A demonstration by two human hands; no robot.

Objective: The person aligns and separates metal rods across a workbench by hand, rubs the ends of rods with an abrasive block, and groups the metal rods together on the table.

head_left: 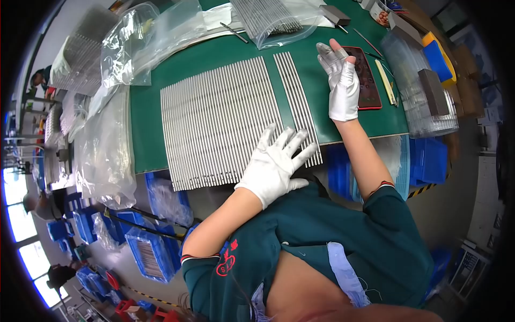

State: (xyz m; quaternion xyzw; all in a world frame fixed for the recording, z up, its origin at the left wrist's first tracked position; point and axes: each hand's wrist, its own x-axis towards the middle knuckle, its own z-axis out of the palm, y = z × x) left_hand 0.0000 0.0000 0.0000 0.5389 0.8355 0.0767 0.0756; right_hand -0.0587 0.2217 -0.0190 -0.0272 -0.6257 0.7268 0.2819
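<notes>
Thin silvery metal rods [220, 118] lie side by side in a wide sheet on the green table mat [146, 129]. Across a narrow gap to the right is a smaller strip of several more rods [294, 96]. My left hand [276, 163], in a white glove with greyed fingertips, is spread flat over the near ends of both groups. My right hand [342, 83] is raised beside the strip, gloved too, with bare tips showing on some fingers. Its fingers are stretched out, and I see nothing held in it. A red-edged phone [367, 80] lies just beside it.
More rods in a clear plastic bag [268, 19] lie at the back. Plastic bags [104, 145] cover the left side. Clear trays [432, 121] with grey blocks and a blue-and-yellow bin [440, 59] stand right. Blue crates [150, 252] sit below the table.
</notes>
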